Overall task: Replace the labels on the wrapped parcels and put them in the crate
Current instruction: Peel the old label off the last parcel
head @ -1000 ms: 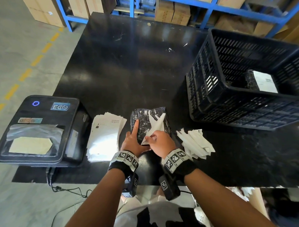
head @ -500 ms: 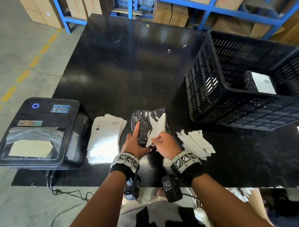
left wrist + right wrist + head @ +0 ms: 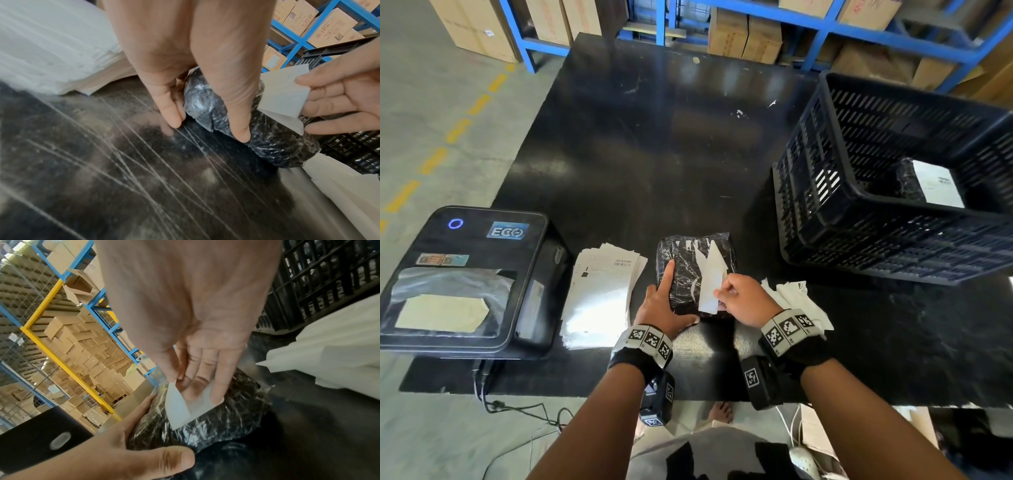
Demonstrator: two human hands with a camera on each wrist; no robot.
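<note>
A parcel (image 3: pixel 695 260) wrapped in black film lies on the black table (image 3: pixel 654 154), near its front edge. My left hand (image 3: pixel 671 301) holds it down, forefinger straight on top and thumb against the near edge. My right hand (image 3: pixel 722 294) pinches the old white label (image 3: pixel 710 277), which is partly peeled and curls up off the film. The right wrist view shows the label (image 3: pixel 185 407) held between thumb and fingers above the parcel (image 3: pixel 222 426). A black slatted crate (image 3: pixel 859 246) stands at the right with one labelled parcel (image 3: pixel 936 185) inside.
A stack of fresh white labels (image 3: pixel 602 291) lies left of the parcel, next to a black label printer (image 3: pixel 465 281) at the table's left corner. Crumpled peeled labels (image 3: pixel 798 301) are heaped right of my right hand. Blue racks with cardboard boxes (image 3: pixel 743 37) stand behind the table.
My right hand has drawn the old label further off the film, toward me and to the right. The left hand stays on the parcel.
</note>
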